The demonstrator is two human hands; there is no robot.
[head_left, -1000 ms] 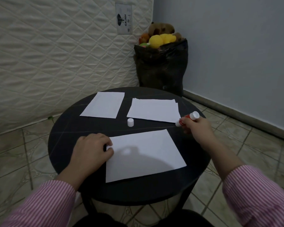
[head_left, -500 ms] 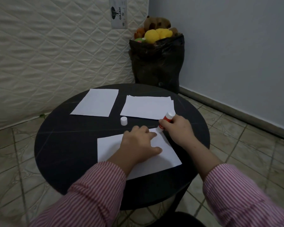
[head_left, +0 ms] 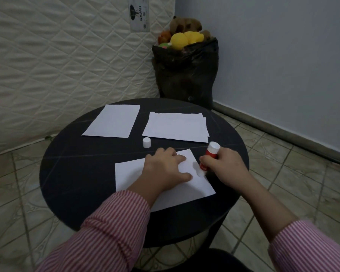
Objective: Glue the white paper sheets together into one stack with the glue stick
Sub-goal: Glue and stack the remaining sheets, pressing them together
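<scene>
While our left hand [head_left: 165, 169] presses flat on the near sheet [head_left: 185, 191], our right hand [head_left: 224, 165] grips the glue stick [head_left: 208, 158] — tip down at the sheet's three-o'clock edge, tilted toward one o'clock.

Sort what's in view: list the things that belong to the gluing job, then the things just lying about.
Part of the job: near sheet under the left hand; glue stick in the right hand; white cap; single far sheet; far pile of sheets.

Just lying about: black bag of soft toys; mattress.
</scene>
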